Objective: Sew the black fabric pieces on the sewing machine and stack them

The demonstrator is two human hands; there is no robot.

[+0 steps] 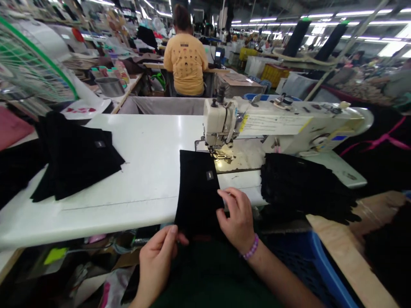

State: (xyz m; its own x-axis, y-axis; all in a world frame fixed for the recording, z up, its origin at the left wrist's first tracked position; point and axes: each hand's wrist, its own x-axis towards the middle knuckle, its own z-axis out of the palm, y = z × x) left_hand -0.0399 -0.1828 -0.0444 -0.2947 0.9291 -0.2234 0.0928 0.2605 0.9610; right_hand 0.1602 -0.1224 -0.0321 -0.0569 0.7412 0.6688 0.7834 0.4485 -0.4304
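Black knit fabric panel (197, 192) occupies the centre of my remote view, lying flat on a white sewing table top (144, 171) and hanging over its near edge. Its far end sits just beside the steel presser foot (221, 155) of a cream industrial sewing machine (221, 122). A small dark rectangular label (209, 175) lies on its upper face, near the right edge.

Hand status, as read from my feed:
- Left hand (156, 261): thumb and fingers pressed together, pinching the panel's lower corner at the table edge.
- Right hand (236, 220): fingers slightly spread, with thumb and index closing on the panel's right edge. A purple-and-white beaded bracelet (251, 247) circles the wrist.

Surrounding items:
- A folded stack of black fabric (77, 158) lies on the table to the left, well apart from the panel.
- A ragged pile of black fabric pieces (305, 188) sits near the right hand, to its right.
- A blue plastic crate (308, 256) and a plain wooden board (346, 248) occupy the lower right.
- Beyond the machine, a co-worker in a yellow T-shirt (188, 64) sits at another table, back toward me.
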